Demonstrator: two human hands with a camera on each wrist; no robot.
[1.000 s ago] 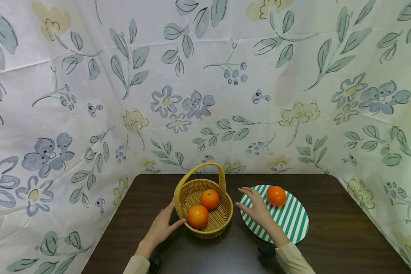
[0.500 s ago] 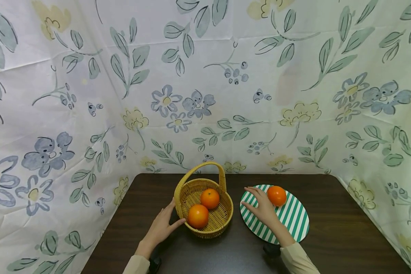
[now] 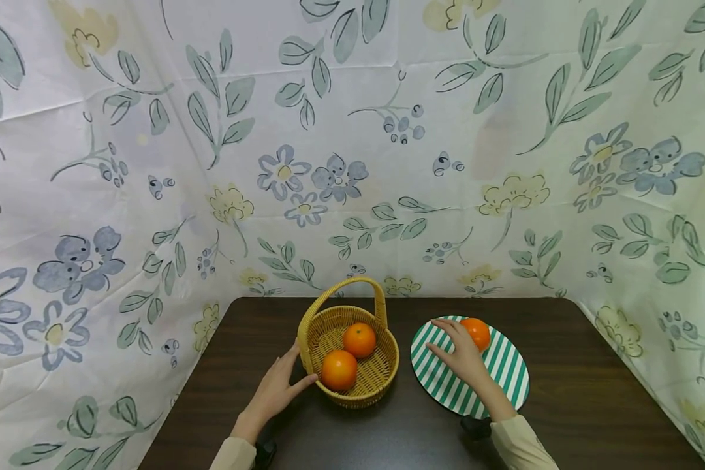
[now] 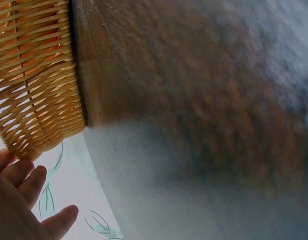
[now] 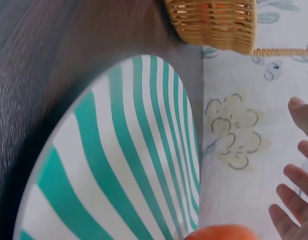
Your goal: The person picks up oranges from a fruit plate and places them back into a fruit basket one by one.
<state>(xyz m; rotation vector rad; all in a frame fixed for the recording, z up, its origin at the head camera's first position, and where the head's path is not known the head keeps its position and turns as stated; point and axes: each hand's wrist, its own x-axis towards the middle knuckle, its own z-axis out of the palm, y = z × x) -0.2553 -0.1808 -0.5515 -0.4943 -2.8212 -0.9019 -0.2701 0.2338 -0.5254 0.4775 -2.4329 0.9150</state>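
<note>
In the head view, my left hand (image 3: 276, 388) lies against the left side of a yellow wicker basket (image 3: 382, 375), its thumb at the front rim. The left wrist view shows relaxed fingertips (image 4: 36, 181) touching the woven wall. Two oranges sit inside the basket, a front orange (image 3: 339, 370) and a rear orange (image 3: 360, 340). Over a round green-and-white striped plate (image 3: 514, 378) hovers my right hand (image 3: 463, 356), fingers spread, holding nothing. A glossy orange-red round fruit (image 3: 480, 331) rests at the plate's back, partly hidden behind that hand.
Everything stands on a dark wooden table (image 3: 570, 391). A floral cloth (image 3: 352, 196) hangs behind it and along both sides. The basket's tall arched handle (image 3: 358, 279) rises above its rim, and the plate lies to the basket's right.
My right hand has moved right, from the gap beside the basket to above the plate, and now covers part of the fruit. The left hand and basket have stayed put.
</note>
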